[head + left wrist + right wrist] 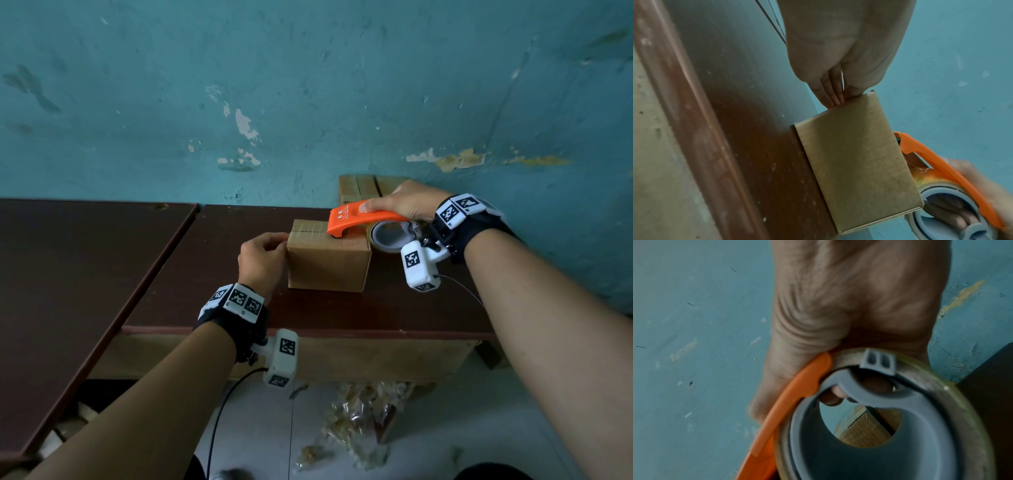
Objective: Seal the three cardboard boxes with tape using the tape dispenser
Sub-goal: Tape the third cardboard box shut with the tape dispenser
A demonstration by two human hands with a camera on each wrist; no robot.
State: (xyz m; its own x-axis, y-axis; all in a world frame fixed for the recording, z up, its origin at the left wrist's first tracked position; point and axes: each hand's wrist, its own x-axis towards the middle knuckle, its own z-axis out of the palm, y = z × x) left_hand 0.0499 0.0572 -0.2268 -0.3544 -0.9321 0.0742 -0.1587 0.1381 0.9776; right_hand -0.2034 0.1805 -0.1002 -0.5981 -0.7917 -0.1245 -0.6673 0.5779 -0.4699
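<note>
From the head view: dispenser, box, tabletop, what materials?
Tape dispenser: looks like moulded plastic, smooth orange shell, grey hub inside the clear tape roll.
Cardboard box: matte brown corrugated board; fluted edge shows at the left wrist.
Table: dark red-brown, slightly glossy, probably laminate or varnished wood.

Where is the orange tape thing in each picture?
Head view: the orange tape dispenser is right of center, its nose on the cardboard box, held by the right hand.
Left wrist view: lower right corner, beside the box.
Right wrist view: bottom center, filling the lower picture.
Shared landmark: the teal wall.
</note>
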